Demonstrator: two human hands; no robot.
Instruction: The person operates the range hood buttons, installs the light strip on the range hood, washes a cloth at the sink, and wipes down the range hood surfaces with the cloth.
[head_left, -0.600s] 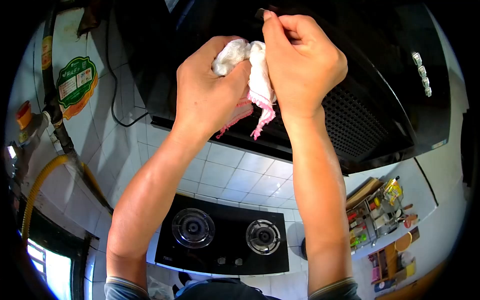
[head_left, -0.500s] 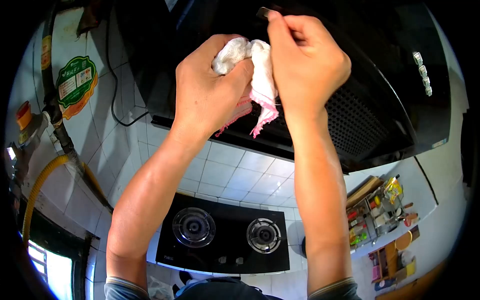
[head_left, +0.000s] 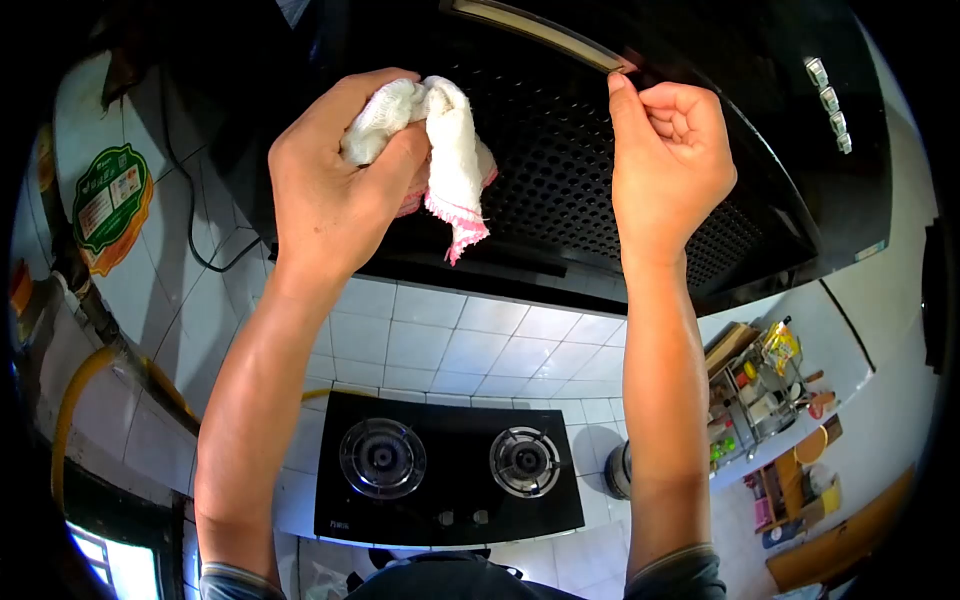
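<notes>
A white cloth (head_left: pixel 452 140) with a pink zigzag edge is bunched in my left hand (head_left: pixel 335 185). Its fingers are wrapped round it, and one end hangs down in front of the black range hood. My right hand (head_left: pixel 672 170) is raised to the right of the cloth, thumb and forefinger pinched at the right end of a long, narrow, light-coloured strip (head_left: pixel 540 32) on the hood. The other fingers of that hand are curled in. Behind both hands spreads the hood's perforated black panel (head_left: pixel 550 170).
Below the range hood (head_left: pixel 850 215) sits a black two-burner gas stove (head_left: pixel 455 470) against white tiles. A yellow hose (head_left: pixel 72 420) and a green label (head_left: pixel 112 197) are on the left. At right stands a rack of kitchen items (head_left: pixel 760 400).
My right hand has moved right and slightly down, away from the cloth. The light strip now shows along the hood. My left hand has shifted left, still gripping the cloth.
</notes>
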